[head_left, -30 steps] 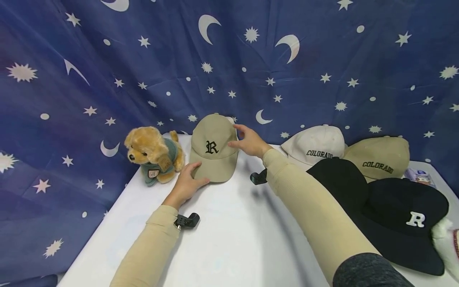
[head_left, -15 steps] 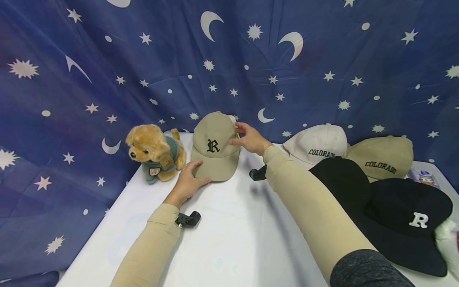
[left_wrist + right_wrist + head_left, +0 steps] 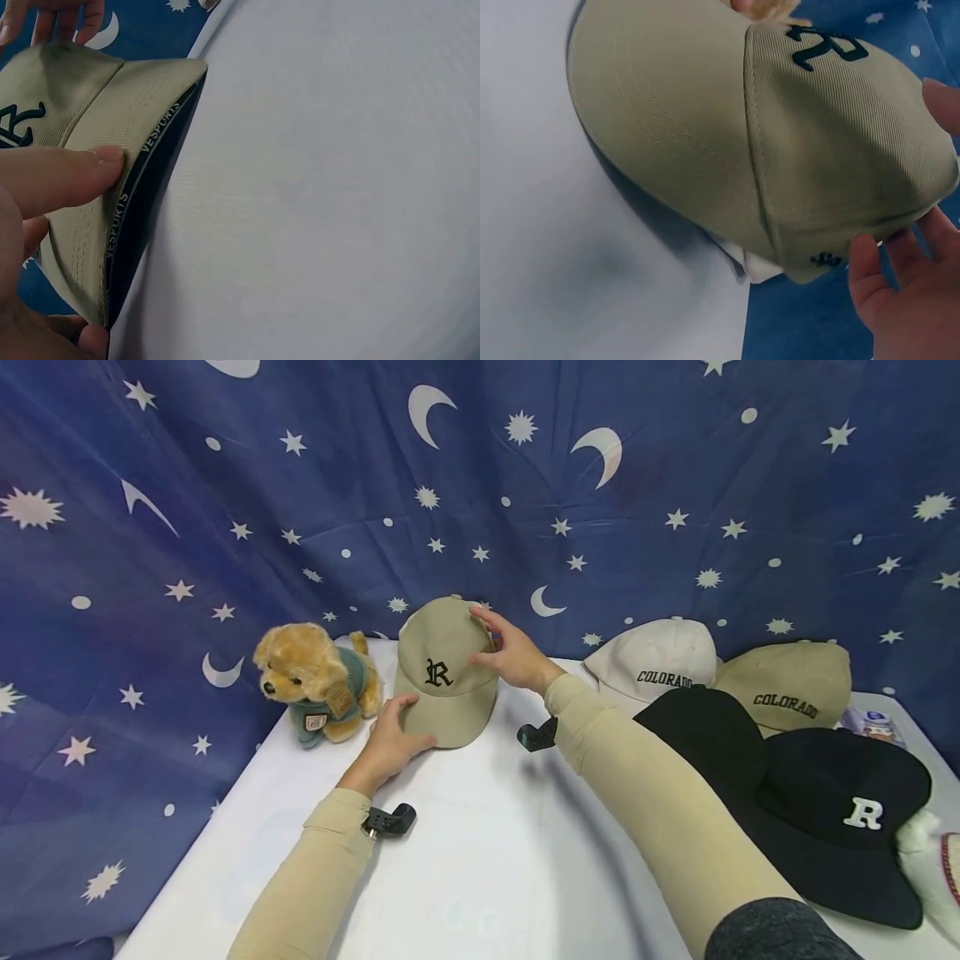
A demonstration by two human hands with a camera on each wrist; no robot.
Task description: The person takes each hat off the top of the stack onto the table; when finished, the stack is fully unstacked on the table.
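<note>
A beige cap (image 3: 447, 647) with a dark letter R stands at the back of the white table, its brim toward me. My left hand (image 3: 387, 745) holds the brim's left side; in the left wrist view the thumb lies on top of the brim (image 3: 90, 217) and fingertips show at its edge. My right hand (image 3: 517, 653) grips the right side of the crown, thumb on the front and fingers around the side, as the right wrist view shows. Under the cap, a white piece of something (image 3: 761, 268) peeks out; its kind is mostly hidden.
A plush dog (image 3: 315, 681) in a green sweater sits left of the cap. To the right are a white cap (image 3: 660, 656), a tan cap (image 3: 791, 685), black caps (image 3: 840, 793), a small printed pack (image 3: 873, 725) and a white plush (image 3: 922, 860). A starry curtain (image 3: 480, 485) hangs behind.
My right fingers have moved a little left and further over the crown. The brim has come slightly down toward me. My left hand keeps its place on the brim.
</note>
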